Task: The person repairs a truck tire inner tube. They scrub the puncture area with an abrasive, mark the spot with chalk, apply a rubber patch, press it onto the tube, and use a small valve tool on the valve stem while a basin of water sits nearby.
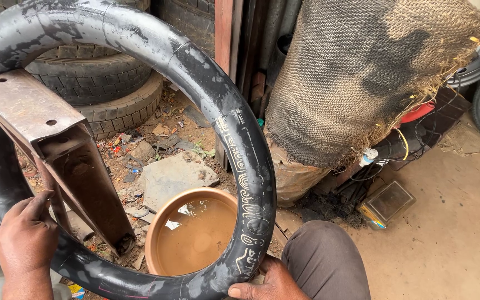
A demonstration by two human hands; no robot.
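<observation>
Hands (26,239) gripping inner tube (218,94), rusty bracket (56,144) across, water basin (193,230) behind

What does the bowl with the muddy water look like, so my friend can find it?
Start with the big black inner tube that both hands hold upright. Look through its ring to the ground near the bottom edge. There sits a round terracotta-coloured basin of brown water, the only smooth, round thing among flat grey stones and litter.

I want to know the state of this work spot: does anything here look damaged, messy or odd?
Yes. The burlap sack is frayed and stained dark. Rubble and litter lie behind the basin, whose water is muddy brown. The inner tube has wet, patchy smears.
</observation>
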